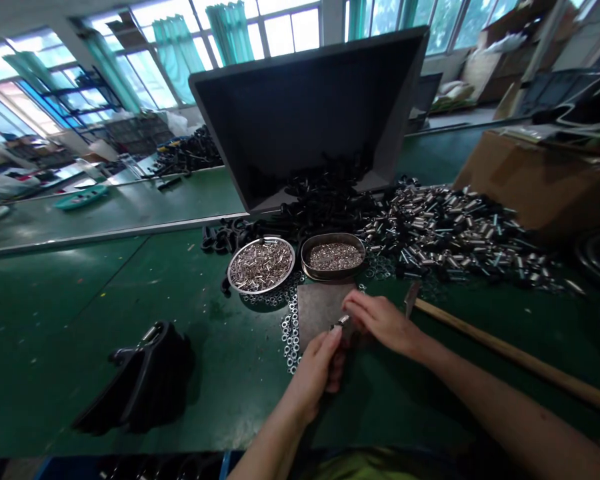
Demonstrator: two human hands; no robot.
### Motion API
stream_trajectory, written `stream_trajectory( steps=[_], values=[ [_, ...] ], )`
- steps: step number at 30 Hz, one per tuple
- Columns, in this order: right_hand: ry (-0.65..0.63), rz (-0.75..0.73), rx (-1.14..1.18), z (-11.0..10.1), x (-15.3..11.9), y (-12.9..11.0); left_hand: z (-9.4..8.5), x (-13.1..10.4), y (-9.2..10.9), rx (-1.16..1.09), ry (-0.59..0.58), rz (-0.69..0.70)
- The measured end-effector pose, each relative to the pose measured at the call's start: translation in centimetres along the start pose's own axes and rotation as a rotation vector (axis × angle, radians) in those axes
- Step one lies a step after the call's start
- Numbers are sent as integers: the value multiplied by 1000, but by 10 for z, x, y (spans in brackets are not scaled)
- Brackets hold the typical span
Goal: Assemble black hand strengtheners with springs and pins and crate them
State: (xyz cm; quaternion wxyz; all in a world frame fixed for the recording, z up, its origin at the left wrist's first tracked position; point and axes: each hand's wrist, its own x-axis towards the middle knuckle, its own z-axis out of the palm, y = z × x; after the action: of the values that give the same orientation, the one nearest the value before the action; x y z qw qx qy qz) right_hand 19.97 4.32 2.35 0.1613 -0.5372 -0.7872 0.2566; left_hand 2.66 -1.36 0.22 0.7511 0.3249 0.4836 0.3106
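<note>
Left hand (314, 370) pinches a part (343, 321) above the plate (317, 308); right hand (380, 321) curls just beside that grip, its own hold unclear; nuts (291, 333) lie left, hammer (411, 298) right

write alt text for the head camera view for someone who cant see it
Two bare hands work close together over a flat metal plate, the left holding a small part with a shiny metal end. Around them on a green workbench are two dishes of tiny metal pieces, loose nuts, a hammer and a large tipped bin.
</note>
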Motion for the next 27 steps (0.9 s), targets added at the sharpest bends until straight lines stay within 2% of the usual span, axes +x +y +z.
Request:
stream_trajectory(
  steps=[2, 4, 7, 9, 11, 13, 16, 19, 21, 24, 25, 27],
  values=[
    [139, 123, -366, -19, 9, 28, -3, 0, 1, -53, 11, -40],
    [184, 235, -589, -35, 15, 56, -5, 1, 1, -116, 26, -48],
    [170, 272, -635, -47, 17, 80, -5, 5, 1, -250, 14, -62],
    [166, 271, -647, -50, 17, 83, -5, 7, 2, -361, 12, -102],
    [191, 262, -657, -49, 17, 75, -6, 10, 5, -472, 33, -143],
    [248, 188, -584, -48, 14, 59, -7, 12, 9, -585, 56, -158],
    [274, -18, -241, -41, 4, 26, -9, 15, 13, -755, 55, -115],
    [254, -180, 47, -26, -12, -8, -8, 15, 14, -824, 48, -38],
    [282, -284, 84, -12, -20, -26, -5, 14, 14, -819, 53, -7],
    [313, -422, 35, 12, -23, -39, -1, 12, 12, -820, 101, 35],
    [325, -430, 9, 19, -22, -41, 0, 11, 12, -825, 132, 54],
    [349, -340, -51, 28, -18, -42, 2, 9, 10, -804, 185, 109]
  ],
)
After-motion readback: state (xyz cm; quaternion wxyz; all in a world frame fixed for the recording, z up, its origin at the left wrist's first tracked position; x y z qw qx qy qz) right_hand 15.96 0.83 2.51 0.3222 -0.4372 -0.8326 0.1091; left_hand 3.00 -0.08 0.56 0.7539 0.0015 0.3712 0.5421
